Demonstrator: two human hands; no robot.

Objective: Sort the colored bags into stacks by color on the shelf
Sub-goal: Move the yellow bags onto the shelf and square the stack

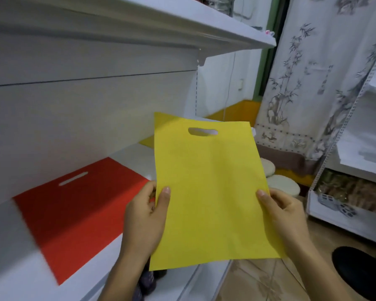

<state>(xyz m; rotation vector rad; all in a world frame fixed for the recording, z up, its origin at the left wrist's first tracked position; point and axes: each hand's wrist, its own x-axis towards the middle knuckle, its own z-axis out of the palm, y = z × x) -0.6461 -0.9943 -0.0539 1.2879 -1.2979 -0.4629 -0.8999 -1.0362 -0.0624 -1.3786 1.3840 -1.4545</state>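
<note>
Your left hand point(146, 216) is pinching the left edge of a yellow bag point(211, 192), with the thumb lying on the front and the fingers curled behind it. Your right hand point(284, 213) is gripping the opposite edge the same way, thumb on the front face and fingers hidden at the back. Between them you are holding the yellow bag flat in the air by the white shelf point(130, 157), its handle slot point(202, 131) pointing away from you.

On that shelf, to the left of your left hand, a red bag point(74, 213) is lying flat with its slot toward the back wall. Farther along, a second yellow bag point(161, 119) is lying behind the one you are holding, which is covering most of it, so only a corner and an edge are showing. An upper shelf point(139, 25) is jutting out overhead.

To the right, a curtain point(313, 83) printed with bamboo is hanging, and round pale cushions point(282, 184) are sitting on the floor below it. A black round stool point(363, 270) is standing near your right forearm.
</note>
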